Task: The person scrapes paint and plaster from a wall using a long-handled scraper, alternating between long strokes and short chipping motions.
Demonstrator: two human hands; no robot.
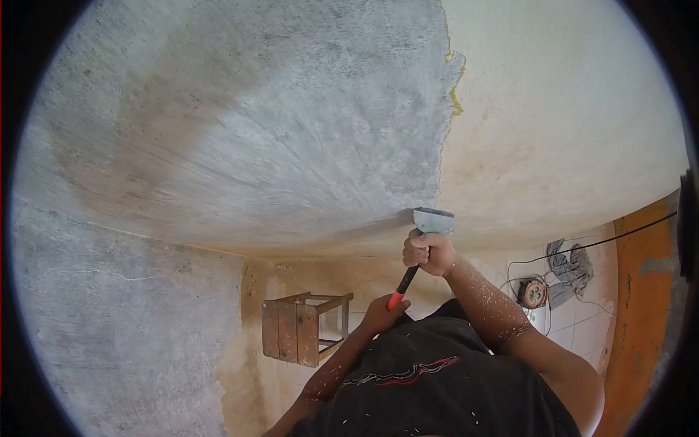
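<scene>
A long-handled wall scraper (433, 221) with a wide grey metal head meets the wall where bare grey surface borders cream paint. Its black and red handle slants down toward my body. Just below the head, my right hand (429, 253) is closed around the black shaft. Lower down, my left hand (386, 315) grips the red end of the handle, with part of its fingers hidden. The scraped grey wall (320, 124) lies left of a ragged edge, and the cream paint (561, 116) to its right. Pale flakes cling to my right forearm and dark shirt.
A wooden stool (298, 331) stands on the floor to the left. At the right are an orange cable reel (534, 293), a crumpled grey cloth (571, 269) and a black cable (601, 239). An orange panel (632, 320) borders the right side. Another wall (116, 328) stands at left.
</scene>
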